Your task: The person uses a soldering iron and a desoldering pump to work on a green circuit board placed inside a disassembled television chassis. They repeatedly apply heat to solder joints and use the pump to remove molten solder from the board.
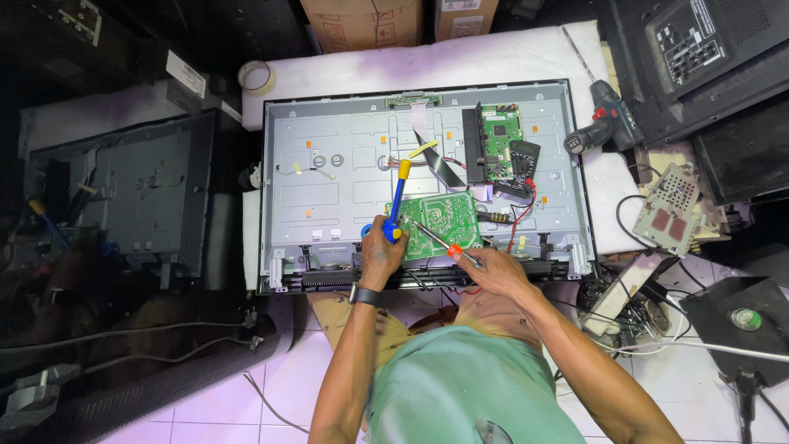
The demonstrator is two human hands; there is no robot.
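A flat-panel television lies face down with its back cover off, showing the grey metal chassis [345,164]. My left hand [380,249] grips a blue desoldering pump with a yellow plunger [399,200], held upright over the left edge of a green circuit board [440,222]. My right hand [491,267] holds a soldering iron with an orange collar [444,244], its tip resting on the same board. A smaller green board [500,136] sits further back on the right, next to a black multimeter [521,158] with red and black leads.
A red and black cordless drill [606,123] lies on the white pad to the right, beside a loose circuit board [667,210]. A tape roll [256,76] sits at the back left. Another opened set [140,197] stands at left. Cables and a power strip [616,292] lie on the tiled floor.
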